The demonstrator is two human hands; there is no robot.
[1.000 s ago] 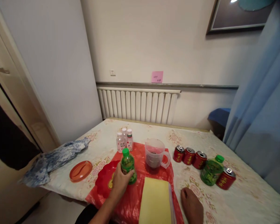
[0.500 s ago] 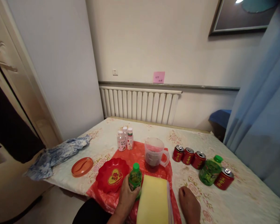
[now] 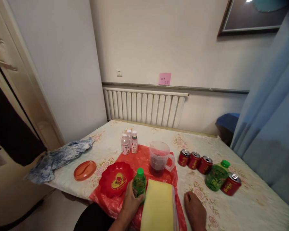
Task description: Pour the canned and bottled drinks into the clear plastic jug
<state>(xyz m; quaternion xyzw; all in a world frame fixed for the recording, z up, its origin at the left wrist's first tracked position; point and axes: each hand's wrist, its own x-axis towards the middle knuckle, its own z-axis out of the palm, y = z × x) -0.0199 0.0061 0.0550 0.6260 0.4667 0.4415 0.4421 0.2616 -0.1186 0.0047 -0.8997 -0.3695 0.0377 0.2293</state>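
The left hand [image 3: 131, 202] is closed round a green bottle [image 3: 139, 184], fingers wrapped about its lower body; the bottle is held upright, cap up, on the red sheet [image 3: 139, 157]. A red dish [image 3: 115, 179] lies just left of the hand, a yellow pad [image 3: 157, 207] touches the bottle on the right. The right hand [image 3: 195, 211] is laid flat on the desk [image 3: 243, 208], loosely open, nothing gripped. Bare cloth is seen right of it; the near desk edge runs just below both hands. A jug [image 3: 159, 157] stands beyond the bottle.
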